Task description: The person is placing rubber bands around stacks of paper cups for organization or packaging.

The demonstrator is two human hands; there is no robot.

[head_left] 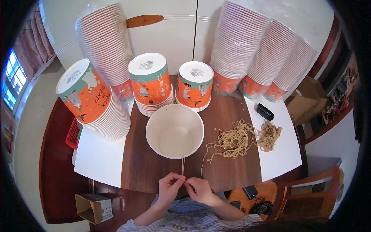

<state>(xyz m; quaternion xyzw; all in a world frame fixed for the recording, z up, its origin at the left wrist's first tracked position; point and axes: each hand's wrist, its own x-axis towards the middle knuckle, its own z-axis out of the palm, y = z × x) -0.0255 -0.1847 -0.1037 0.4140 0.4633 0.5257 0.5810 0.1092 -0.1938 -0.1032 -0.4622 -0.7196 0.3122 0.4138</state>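
A large white paper bucket (pixel 174 116) stands in the middle of the table, its open mouth toward me. From its near rim hangs a doubled length of tan string (pixel 183 166). My left hand (pixel 170 188) pinches this string between thumb and fingers just past the table's front edge. Close beside it, fingertips almost touching, my right hand (pixel 198 190) is also closed on the string. One strand runs off from there toward a loose tangle of tan twine (pixel 235 141) on the right. The exact grip between the fingertips is partly hidden.
Orange-and-green printed buckets are stacked upside down at the left (pixel 92 102), back (pixel 150 79) and centre (pixel 194 85). Tall plastic-wrapped stacks (pixel 241 42) line the back. A second twine bundle (pixel 269 136) and a black case (pixel 265 112) lie right. A chair (pixel 309 193) stands lower right.
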